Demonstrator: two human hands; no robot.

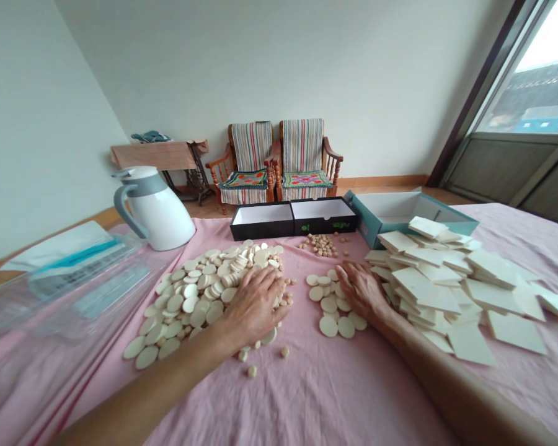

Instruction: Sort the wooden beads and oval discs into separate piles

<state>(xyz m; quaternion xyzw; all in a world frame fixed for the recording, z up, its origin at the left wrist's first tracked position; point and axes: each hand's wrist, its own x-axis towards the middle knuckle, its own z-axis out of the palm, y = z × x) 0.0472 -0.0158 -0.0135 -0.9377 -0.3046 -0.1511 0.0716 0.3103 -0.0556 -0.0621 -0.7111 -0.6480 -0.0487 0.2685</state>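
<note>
My left hand [255, 305] lies palm down, fingers spread, on the right edge of a big heap of cream round discs [193, 297]. A few small cream pegs [252, 370] lie loose just in front of it. My right hand [361, 290] rests flat with its fingers stretched out on a smaller group of round discs [328, 305], beside a pile of cream square tiles [451, 279] to its right. Neither hand grips anything that I can see. Further back sits a little cluster of tan pegs [323, 243].
The pink cloth [316, 390] covers the table. A white jug [155, 207] stands at the back left. Two black open boxes [292, 218] and a teal open box [400, 210] line the far edge. Clear plastic bags [60, 272] lie at the left. Two wooden chairs [279, 161] stand against the wall.
</note>
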